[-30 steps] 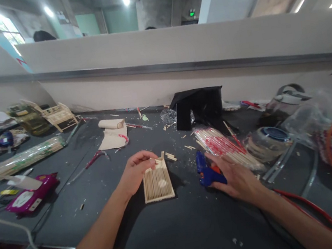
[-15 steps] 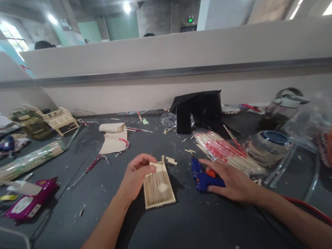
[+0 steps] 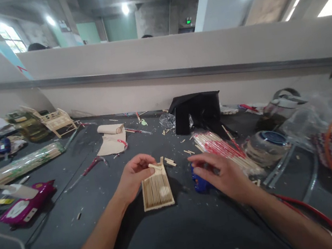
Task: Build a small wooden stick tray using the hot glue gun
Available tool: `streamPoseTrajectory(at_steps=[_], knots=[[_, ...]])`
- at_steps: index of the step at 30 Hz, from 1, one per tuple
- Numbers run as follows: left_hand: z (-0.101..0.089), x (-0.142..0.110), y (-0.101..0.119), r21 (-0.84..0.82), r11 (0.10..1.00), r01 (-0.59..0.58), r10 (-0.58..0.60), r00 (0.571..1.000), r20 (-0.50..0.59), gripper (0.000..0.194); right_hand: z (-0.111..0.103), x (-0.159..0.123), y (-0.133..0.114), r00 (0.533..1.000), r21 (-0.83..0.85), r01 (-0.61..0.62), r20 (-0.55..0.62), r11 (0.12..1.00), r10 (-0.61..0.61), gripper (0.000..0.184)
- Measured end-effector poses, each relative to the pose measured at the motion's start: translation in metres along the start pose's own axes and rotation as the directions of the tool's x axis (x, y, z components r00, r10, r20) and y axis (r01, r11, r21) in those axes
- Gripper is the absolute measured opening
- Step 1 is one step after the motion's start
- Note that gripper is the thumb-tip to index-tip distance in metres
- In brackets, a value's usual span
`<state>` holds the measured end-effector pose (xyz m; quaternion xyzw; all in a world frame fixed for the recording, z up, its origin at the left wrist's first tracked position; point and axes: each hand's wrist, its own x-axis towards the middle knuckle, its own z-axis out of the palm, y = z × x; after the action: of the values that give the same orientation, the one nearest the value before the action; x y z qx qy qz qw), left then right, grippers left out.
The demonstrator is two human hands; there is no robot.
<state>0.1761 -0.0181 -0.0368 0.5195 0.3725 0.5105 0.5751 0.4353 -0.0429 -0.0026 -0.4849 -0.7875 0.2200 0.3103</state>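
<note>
Left hand (image 3: 135,179): your thumb and fingers pinch a short stick (image 3: 155,166) above the far left part of the panel; whether the fingertips also touch the panel, you cannot tell from this view.
Right hand (image 3: 223,174): your fingers are parted and curved, grasping nothing visible, over the blue glue gun (image 3: 199,182); contact with it cannot be told.
Stick panel (image 3: 157,190): it lies on the dark tabletop (image 3: 193,224) between your hands, its rods side by side inside a border, with a stub standing out at its far right corner.
Loose pieces (image 3: 170,161): a few cut sticks lie just beyond that corner, apart from the panel.
Pack of sticks (image 3: 219,149): it lies behind your right hand, near the clear jar (image 3: 269,146).
Pinch risk: the stick is small, so a loose or uneven grip could let it twist or drop onto the rods askew.
Gun risk: its nozzle is hidden behind your fingers; if it is hot, a careless brush could burn you.
Cord risk: a dark cord (image 3: 271,225) runs beside your right forearm; snagging it could drag the gun.
</note>
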Motion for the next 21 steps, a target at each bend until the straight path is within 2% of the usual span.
streamPoseTrajectory(at_steps=[2,9,15,18,21], knots=[[0.000,0.000,0.001,-0.002,1.000,-0.020,0.020,1.000,0.015,0.015,0.008,0.014,-0.013,0.996,0.142,-0.092,0.018,0.986,0.091,0.021],[-0.001,0.001,0.000,0.068,0.996,-0.056,0.049,0.994,0.094,0.011,0.036,0.054,-0.030,0.964,0.427,-0.236,0.216,0.873,0.155,0.027],[0.000,0.000,-0.004,0.017,1.000,0.021,-0.023,0.990,0.136,0.037,0.041,0.060,-0.029,0.912,0.509,-0.367,0.361,0.779,0.194,0.031],[0.002,0.000,-0.004,0.021,0.999,0.050,-0.053,0.988,0.143,0.041,0.041,0.058,-0.027,0.885,0.503,-0.423,0.406,0.754,0.225,0.030],[0.004,0.000,-0.005,0.018,0.999,0.030,-0.032,0.992,0.123,0.042,0.043,0.056,-0.025,0.859,0.485,-0.467,0.448,0.740,0.248,0.032]])
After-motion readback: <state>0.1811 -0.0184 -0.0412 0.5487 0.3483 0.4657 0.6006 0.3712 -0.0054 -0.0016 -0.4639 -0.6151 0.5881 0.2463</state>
